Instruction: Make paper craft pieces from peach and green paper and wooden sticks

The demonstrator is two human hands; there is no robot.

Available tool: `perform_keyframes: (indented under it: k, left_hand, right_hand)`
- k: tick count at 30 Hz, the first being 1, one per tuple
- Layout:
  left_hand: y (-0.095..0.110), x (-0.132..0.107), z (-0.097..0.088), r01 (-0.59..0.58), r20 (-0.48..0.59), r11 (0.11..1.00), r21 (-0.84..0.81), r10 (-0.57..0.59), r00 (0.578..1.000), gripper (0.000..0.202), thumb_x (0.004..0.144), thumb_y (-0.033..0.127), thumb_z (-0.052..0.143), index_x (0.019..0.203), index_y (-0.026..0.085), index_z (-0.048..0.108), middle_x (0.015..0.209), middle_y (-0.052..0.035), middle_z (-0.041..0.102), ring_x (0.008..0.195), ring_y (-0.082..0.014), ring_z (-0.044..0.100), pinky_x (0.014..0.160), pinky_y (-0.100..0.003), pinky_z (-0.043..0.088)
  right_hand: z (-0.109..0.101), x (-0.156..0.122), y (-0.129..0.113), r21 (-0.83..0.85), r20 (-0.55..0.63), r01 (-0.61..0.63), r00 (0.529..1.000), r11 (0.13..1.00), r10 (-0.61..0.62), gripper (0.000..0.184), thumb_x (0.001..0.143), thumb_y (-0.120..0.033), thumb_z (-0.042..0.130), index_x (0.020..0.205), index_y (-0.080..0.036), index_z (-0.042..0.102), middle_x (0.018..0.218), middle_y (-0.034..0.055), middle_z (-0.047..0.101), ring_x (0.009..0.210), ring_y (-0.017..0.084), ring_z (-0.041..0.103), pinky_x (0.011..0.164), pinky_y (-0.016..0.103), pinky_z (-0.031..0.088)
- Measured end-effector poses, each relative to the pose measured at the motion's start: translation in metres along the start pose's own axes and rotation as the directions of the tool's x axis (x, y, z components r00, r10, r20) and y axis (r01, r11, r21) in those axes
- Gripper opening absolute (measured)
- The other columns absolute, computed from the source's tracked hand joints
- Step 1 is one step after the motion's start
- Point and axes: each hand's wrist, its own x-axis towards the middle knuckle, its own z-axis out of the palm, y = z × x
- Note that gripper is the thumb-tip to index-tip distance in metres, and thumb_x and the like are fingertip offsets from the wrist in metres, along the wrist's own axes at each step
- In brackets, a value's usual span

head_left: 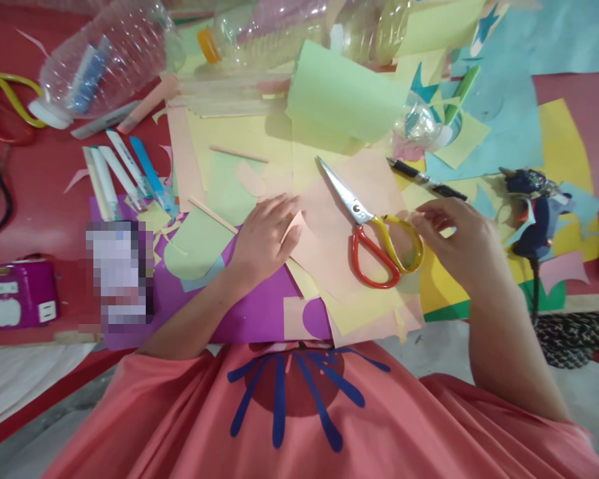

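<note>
Basically, scissors (360, 214) flat on peach paper (324, 243), L hand (264, 236) & R hand (459, 243) either side.
Head view: blades (339, 189) look closed, tips pointing away from the person. L hand rests loosely spread at the peach paper's L edge, thumb apart from fingers, unclenched. R hand half-curled just beside yellow loop (420, 249); can't tell if it's touching or gripping anything. Scissors prob. stiff, w/ some weight in the metal; handles look smooth, maybe a bit slick. Best hold = yellow loop + red loop (354, 261), clear of the tips. Peach paper prob. v. light, floppy, easy to crease or tear; take it by an edge.
</note>
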Motion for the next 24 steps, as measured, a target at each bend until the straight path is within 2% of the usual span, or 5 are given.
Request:
perform_keyframes:
  k: [4, 7, 12, 17, 24]
  left_hand:
    - [-0.001, 0.004, -0.007, 0.182, -0.133, 0.947, -0.264, -0.223, 0.966, 0.042, 0.094, 0.052, 0.043, 0.086, 0.018, 0.066, 0.086, -0.0061, 0.071, 0.085, -0.0185, 0.067, 0.077, -0.030, 0.053]
    - [-0.005, 0.011, -0.014, 0.320, -0.125, 0.828, -0.460, -0.417, 0.900, 0.051, 0.084, 0.061, 0.056, 0.056, 0.020, 0.044, 0.049, 0.0040, 0.041, 0.046, -0.0083, 0.042, 0.043, -0.022, 0.033]
    - [-0.003, 0.028, -0.020, 0.307, -0.005, 0.714, -0.629, -0.399, 0.917, 0.053, 0.076, 0.061, 0.067, 0.055, 0.019, 0.043, 0.048, 0.0057, 0.037, 0.043, -0.0050, 0.034, 0.039, -0.020, 0.025]
    - [0.000, 0.042, -0.016, 0.277, -0.001, 0.683, -0.676, -0.377, 0.926, 0.058, 0.072, 0.068, 0.067, 0.056, 0.019, 0.041, 0.048, 0.0059, 0.039, 0.042, -0.0043, 0.034, 0.038, -0.019, 0.025]
    - [0.001, 0.032, -0.012, 0.263, 0.056, 0.628, -0.732, -0.329, 0.943, 0.029, 0.080, 0.046, 0.068, 0.089, 0.020, 0.061, 0.067, 0.0028, 0.063, 0.060, -0.0098, 0.062, 0.055, -0.020, 0.049]
  right_hand:
    - [0.010, -0.001, -0.011, 0.064, -0.052, 0.280, 0.960, 0.958, -0.277, 0.010, 0.086, -0.028, 0.054, 0.080, -0.022, 0.060, 0.079, 0.0076, 0.067, 0.073, 0.018, 0.061, 0.069, 0.034, 0.050]
    - [0.019, 0.001, -0.026, 0.196, 0.007, 0.350, 0.933, 0.916, -0.359, 0.011, 0.087, -0.027, 0.054, 0.080, -0.022, 0.062, 0.080, 0.0060, 0.068, 0.076, 0.018, 0.063, 0.071, 0.034, 0.050]
    - [0.035, 0.014, -0.059, 0.478, 0.287, 0.153, 0.903, 0.865, -0.318, 0.016, 0.088, -0.033, 0.055, 0.082, -0.021, 0.064, 0.081, 0.0029, 0.068, 0.070, 0.014, 0.062, 0.065, 0.029, 0.048]
    - [0.054, 0.033, -0.081, 0.619, 0.548, -0.109, 0.769, 0.778, -0.329, 0.032, 0.079, -0.034, 0.069, 0.062, -0.021, 0.045, 0.058, -0.0063, 0.047, 0.045, 0.006, 0.044, 0.045, 0.023, 0.036]
    - [0.073, 0.038, -0.078, 0.871, 0.140, -0.089, 0.988, 0.483, -0.069, 0.017, 0.085, -0.038, 0.063, 0.085, -0.024, 0.054, 0.080, -0.0026, 0.061, 0.072, 0.012, 0.061, 0.062, 0.025, 0.050]
